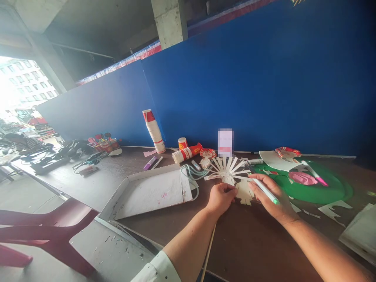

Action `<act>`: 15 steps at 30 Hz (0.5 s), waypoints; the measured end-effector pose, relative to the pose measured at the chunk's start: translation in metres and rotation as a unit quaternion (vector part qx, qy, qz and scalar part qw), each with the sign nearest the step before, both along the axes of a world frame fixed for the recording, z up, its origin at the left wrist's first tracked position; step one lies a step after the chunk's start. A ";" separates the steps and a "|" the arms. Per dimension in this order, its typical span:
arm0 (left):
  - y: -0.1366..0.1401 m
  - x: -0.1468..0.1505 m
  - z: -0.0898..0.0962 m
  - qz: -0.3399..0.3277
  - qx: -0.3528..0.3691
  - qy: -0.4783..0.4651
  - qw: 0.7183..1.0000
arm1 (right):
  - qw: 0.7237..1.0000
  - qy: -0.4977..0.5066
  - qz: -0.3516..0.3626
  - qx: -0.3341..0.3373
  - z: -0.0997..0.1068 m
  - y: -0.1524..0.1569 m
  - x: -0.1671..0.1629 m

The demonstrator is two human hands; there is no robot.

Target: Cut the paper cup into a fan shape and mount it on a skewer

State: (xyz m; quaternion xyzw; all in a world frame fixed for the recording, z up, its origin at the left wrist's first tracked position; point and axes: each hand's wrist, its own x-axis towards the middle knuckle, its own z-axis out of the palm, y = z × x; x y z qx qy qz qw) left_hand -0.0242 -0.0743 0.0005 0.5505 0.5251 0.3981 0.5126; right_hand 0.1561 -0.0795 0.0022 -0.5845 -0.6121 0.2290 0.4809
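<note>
My left hand (221,199) is closed, its thumb and fingertips pinching the left edge of a cream paper cutout (244,192) shaped like a small figure. A white marker pen (266,191) with a green end rests in the closed fingers of my right hand (274,201), at the right of the cutout. Just beyond the cutout lies a paper cup cut into strips (227,171), its white strips fanned outward. A smaller cut cup piece (206,156) with a red patterned rim sits behind it. My palms hide part of the tabletop.
A shallow white cardboard box (152,192) lies at left. Stacked paper cups (154,131) lean near the blue partition (249,86), beside a purple marker (150,163). At right, a green round mat (335,184) carries a pink clay piece (303,178). A pink chair (58,231) stands at lower left.
</note>
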 end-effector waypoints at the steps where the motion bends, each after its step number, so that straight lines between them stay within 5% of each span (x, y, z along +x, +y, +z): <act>1: 0.000 0.000 0.000 -0.001 -0.001 0.002 1.000 | 1.000 -0.001 0.000 0.001 0.001 -0.001 -0.001; 15: 0.001 0.002 0.000 0.026 0.003 -0.043 0.999 | 1.000 -0.011 -0.010 0.013 0.009 -0.005 -0.003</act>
